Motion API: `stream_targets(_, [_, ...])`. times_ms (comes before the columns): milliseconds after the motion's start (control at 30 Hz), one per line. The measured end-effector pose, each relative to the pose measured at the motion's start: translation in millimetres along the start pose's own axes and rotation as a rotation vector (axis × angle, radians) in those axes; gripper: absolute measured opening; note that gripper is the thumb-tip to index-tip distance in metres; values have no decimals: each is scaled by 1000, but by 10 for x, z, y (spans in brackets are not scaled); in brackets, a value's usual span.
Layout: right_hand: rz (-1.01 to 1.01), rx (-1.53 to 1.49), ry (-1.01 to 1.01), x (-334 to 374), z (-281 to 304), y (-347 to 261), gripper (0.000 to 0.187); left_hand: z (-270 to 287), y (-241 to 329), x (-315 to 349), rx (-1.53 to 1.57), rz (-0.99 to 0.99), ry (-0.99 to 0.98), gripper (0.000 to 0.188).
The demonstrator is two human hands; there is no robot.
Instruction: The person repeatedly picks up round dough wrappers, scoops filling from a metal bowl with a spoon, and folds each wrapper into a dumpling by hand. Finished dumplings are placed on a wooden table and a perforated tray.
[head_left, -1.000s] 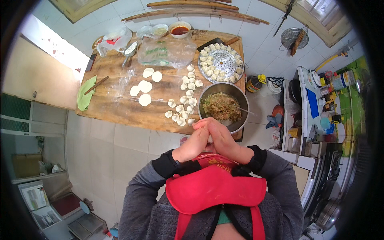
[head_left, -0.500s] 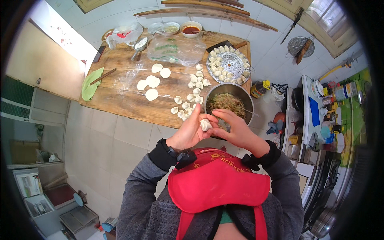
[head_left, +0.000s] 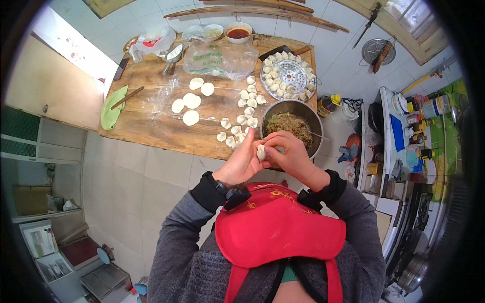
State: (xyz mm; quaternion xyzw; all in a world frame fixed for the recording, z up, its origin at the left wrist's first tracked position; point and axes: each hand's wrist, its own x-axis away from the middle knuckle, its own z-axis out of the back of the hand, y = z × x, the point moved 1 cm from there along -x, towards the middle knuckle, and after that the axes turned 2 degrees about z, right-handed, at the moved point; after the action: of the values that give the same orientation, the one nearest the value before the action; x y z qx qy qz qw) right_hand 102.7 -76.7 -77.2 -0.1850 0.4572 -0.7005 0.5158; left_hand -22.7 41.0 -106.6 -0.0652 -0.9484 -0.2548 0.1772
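wooden table [head_left: 151,121] ahead; both hands [head_left: 293,159] hold one dumpling [head_left: 261,152].

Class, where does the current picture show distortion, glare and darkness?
Head view: the lower long wooden rod at the top arches, likely fisheye distortion; head view: the white surface at upper left is nearly washed out; head view: black closes in at the corners.
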Motion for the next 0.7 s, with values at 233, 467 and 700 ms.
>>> stream_targets(233, [-48,68,-45,-189,-143,147,13,189,-49,20,-59,-113,54,79])
stream_targets(467, [-163,50,-45,-143,-219,128,14,487,-111,88,204,-78,107,76])
stream_targets(700, [-92,97,-80,-76,-290,70,9,404,-144,180,236,-158,48,67])
